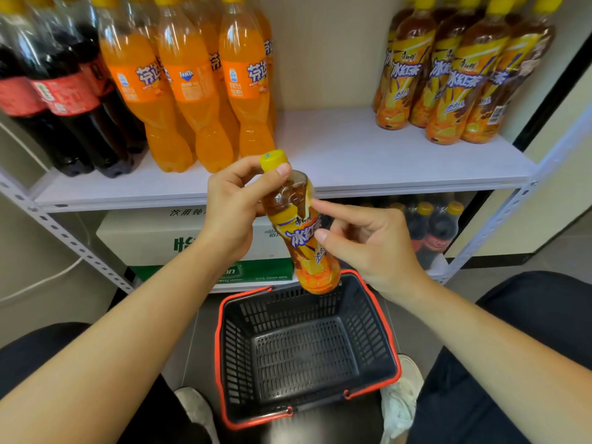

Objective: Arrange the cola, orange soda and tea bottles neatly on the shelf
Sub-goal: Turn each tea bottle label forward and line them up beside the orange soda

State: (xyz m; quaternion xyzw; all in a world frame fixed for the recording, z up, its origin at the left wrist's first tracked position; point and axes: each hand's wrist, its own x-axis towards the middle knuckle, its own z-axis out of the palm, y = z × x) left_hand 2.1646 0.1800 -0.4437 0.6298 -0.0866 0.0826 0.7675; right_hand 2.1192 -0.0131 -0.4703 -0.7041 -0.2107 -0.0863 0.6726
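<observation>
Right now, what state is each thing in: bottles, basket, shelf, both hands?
basket: on the floor, nothing inside.
held tea bottle: capped, tilted, above the basket.
left hand: grips that bottle's neck.
right hand: index and thumb tips touch its side.
cola bottles: upright, shelf's left end.
orange soda bottles: upright beside the cola.
shelved tea bottles: upright, right end.
shelf: bare between soda and tea.

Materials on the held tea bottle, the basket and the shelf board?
Held tea bottle: clear glossy plastic, probably PET; tea shows through and the shoulder glints; printed film label. The basket: dark matte moulded plastic, slotted walls; red rim looks plastic too. The shelf board: smooth matte white, laminate or painted, cannot tell.
</observation>
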